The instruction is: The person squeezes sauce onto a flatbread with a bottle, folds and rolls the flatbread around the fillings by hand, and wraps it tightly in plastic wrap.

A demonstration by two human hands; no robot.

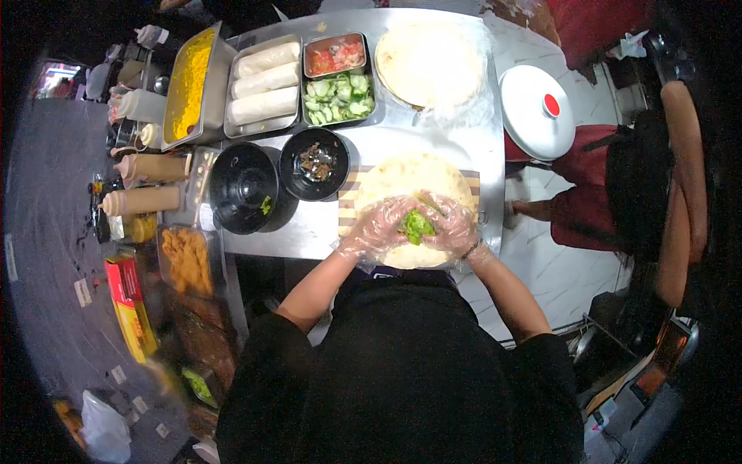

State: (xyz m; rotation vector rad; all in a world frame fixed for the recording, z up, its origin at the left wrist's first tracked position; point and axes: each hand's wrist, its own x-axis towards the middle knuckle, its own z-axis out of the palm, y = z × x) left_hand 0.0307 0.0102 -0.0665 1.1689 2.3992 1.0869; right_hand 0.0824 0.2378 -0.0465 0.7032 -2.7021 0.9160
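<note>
A round flatbread lies on a striped board at the near edge of the metal table. Over its near half, my left hand and my right hand, both in clear plastic gloves, curl inward toward each other. Green lettuce shows in the gap between them, gripped from both sides. Whatever else the hands enclose is hidden by the fingers and crinkled plastic.
Left of the board stand a black bowl with brown scraps and a larger black bowl. Behind are cut cucumber, chopped tomato, wrapped rolls and stacked flatbreads. Sauce bottles line the left. Another person stands right.
</note>
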